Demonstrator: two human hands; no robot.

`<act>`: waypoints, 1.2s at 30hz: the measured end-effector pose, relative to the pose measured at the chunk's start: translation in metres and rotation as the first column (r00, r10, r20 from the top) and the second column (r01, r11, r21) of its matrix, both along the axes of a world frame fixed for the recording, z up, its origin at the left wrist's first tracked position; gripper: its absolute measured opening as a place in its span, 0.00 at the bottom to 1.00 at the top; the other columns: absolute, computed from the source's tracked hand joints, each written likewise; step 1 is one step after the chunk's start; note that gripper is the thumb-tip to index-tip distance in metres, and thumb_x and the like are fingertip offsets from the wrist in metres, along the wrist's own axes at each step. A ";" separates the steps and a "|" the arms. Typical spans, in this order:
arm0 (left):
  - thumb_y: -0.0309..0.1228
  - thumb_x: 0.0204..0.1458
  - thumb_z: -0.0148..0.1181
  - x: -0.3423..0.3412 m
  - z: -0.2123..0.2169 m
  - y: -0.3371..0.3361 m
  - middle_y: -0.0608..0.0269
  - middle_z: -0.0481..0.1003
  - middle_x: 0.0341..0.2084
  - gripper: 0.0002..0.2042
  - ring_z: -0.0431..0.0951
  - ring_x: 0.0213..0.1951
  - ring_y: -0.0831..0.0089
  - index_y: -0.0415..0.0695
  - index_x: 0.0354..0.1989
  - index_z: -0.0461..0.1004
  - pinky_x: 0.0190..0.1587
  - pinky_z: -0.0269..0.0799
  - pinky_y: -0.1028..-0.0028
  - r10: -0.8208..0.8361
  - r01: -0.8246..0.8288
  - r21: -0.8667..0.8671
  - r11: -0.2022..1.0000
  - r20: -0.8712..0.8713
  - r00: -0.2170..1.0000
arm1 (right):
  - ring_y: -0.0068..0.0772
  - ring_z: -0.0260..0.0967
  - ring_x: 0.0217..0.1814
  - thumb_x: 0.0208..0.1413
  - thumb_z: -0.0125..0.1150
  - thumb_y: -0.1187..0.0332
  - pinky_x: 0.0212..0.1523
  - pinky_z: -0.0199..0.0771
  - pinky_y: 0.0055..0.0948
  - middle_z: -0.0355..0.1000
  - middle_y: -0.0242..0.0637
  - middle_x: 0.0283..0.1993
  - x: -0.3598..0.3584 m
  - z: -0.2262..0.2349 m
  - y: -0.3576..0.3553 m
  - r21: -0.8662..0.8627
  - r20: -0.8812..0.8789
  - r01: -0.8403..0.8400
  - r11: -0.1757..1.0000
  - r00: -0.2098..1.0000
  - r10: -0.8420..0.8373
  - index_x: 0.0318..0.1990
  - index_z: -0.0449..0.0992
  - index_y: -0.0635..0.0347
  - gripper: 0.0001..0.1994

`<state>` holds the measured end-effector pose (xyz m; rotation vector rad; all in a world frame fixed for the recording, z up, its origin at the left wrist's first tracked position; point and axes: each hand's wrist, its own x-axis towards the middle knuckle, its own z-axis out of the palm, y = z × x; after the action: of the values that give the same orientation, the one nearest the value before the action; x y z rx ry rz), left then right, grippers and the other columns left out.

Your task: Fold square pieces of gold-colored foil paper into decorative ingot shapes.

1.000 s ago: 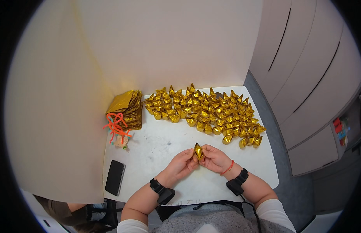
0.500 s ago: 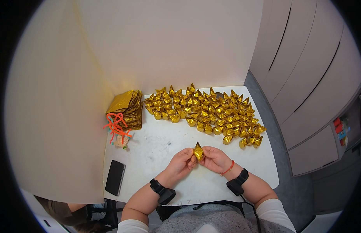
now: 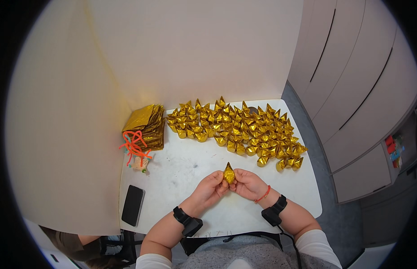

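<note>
From the head camera: above a white desk (image 3: 181, 168), a person's left hand (image 3: 211, 186) and right hand (image 3: 249, 183) hold one gold foil piece (image 3: 228, 173) between them — fingers pinched on its sides, a pointed end facing away. Dozens of shaped gold pieces (image 3: 253, 130) crowd the desk's far side, apparently done; a thick gold foil stack (image 3: 145, 127) at far left seemingly awaits folding — work well along, unfinished.

The folded piece (image 3: 228, 174) is gold, the tabletop (image 3: 289, 197) white, the garment (image 3: 271, 255) speckled grey.

Stack (image 3: 151, 127) left of the ingots (image 3: 236, 127)
</note>
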<state>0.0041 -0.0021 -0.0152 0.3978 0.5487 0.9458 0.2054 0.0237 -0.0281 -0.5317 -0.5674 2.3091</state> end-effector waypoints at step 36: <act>0.36 0.42 0.80 -0.027 0.015 0.036 0.58 0.74 0.42 0.27 0.73 0.47 0.64 0.42 0.47 0.72 0.49 0.71 0.63 0.746 0.028 0.745 0.666 -0.666 0.003 | 0.29 0.65 0.38 0.75 0.47 0.64 0.43 0.69 0.31 0.69 0.34 0.39 0.004 0.004 0.004 0.094 0.048 -0.015 0.995 0.999 0.010 0.55 0.69 0.60 0.11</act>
<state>-0.0228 0.0343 -0.0006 1.6515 1.7658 1.3388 0.2092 0.0274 -0.0236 -0.5400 -0.7004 2.2738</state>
